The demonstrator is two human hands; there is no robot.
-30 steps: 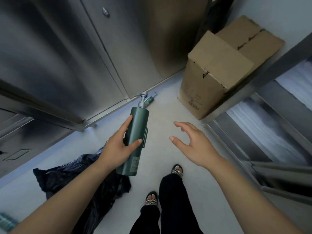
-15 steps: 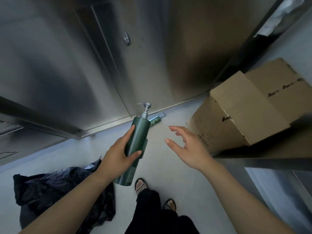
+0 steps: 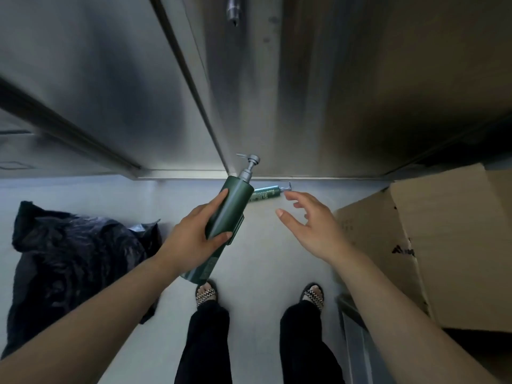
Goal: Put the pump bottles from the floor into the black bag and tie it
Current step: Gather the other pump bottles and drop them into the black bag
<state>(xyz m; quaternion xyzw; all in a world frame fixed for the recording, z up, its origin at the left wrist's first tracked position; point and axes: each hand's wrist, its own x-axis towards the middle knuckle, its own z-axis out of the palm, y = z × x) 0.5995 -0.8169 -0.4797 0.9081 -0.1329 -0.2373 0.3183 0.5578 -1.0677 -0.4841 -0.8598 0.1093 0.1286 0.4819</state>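
Hands over a pale floor [image 3: 257,261]: left hand [image 3: 191,239] clamped mid-body on a rigid, likely slick green pump bottle [image 3: 227,217], right hand [image 3: 313,225] empty, fingers spread, near a smaller bottle [image 3: 264,193] lying by the steel cabinet [image 3: 346,92]; black bag [image 3: 69,267] left.

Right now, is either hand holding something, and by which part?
The left hand holds the dark green pump bottle around the middle of its body. The right hand is open and holds nothing.

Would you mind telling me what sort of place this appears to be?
Probably a back-of-house storage or utility area: tall stainless steel cabinets line a plain pale floor, and a cardboard box stands beside them.
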